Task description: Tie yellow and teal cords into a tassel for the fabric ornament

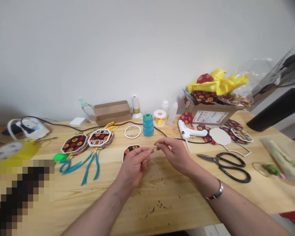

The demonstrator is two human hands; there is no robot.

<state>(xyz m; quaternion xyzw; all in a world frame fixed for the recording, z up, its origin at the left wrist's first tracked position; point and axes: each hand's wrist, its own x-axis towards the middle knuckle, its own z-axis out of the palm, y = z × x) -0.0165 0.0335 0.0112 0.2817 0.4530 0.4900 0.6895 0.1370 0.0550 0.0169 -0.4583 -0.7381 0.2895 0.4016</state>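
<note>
Head view: above the surface [167,196], a small yellowish piece [155,148] is pinched between the fingertips of the left hand [134,165] and right hand [174,153], its long axis apparently directed from one to the other.

Looks like a small craft workshop: wood table [108,203] w/ glue gun [192,131], scissors [222,164], thread [148,125], patterned fabric pcs [75,143], box [208,113] of cloth, plain wall [137,49] behind.

We count two stacks of rounded, floral-patterned panels [75,143], two open brown cardboard boxes [113,113], one teal thread cone [148,125], one white glue gun [193,132], one pair of black-handled metal scissors [232,167].
</note>
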